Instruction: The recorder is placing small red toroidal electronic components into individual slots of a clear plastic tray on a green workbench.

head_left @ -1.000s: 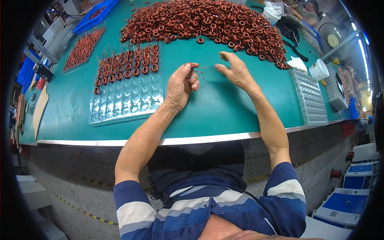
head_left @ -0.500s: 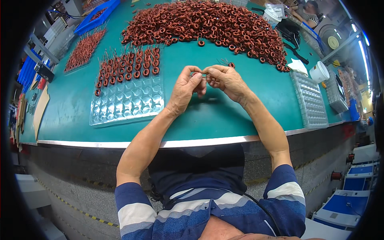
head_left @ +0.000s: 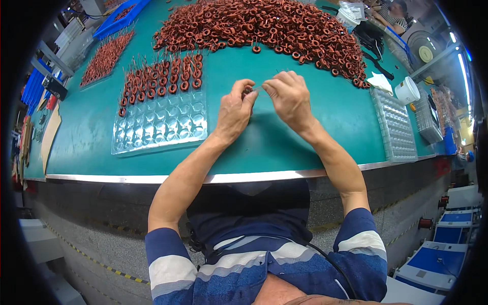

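A copper-coloured ring coil (head_left: 247,91) is held between the thumb and fingers of my left hand (head_left: 235,109), partly hidden by them. My right hand (head_left: 291,99) is closed just to the right of it, thumb and forefinger pinching the coil's thin wire leads. To the left lies a clear plastic tray (head_left: 168,124) with round pockets. Its far rows hold several wound ring coils (head_left: 173,87) with their leads pointing up; the near pockets hold none.
A large heap of ring coils (head_left: 264,30) spreads over the back of the green table (head_left: 305,157). A second filled tray (head_left: 107,58) and a blue bin (head_left: 122,20) stand far left. On the right are stacked clear trays (head_left: 394,127), a white tub (head_left: 406,91) and black gloves (head_left: 370,38).
My right hand has turned and drawn slightly away from the left, its fingers now curled in. The left hand stays nearly in place with the coil. A loose coil behind the right hand is now hidden.
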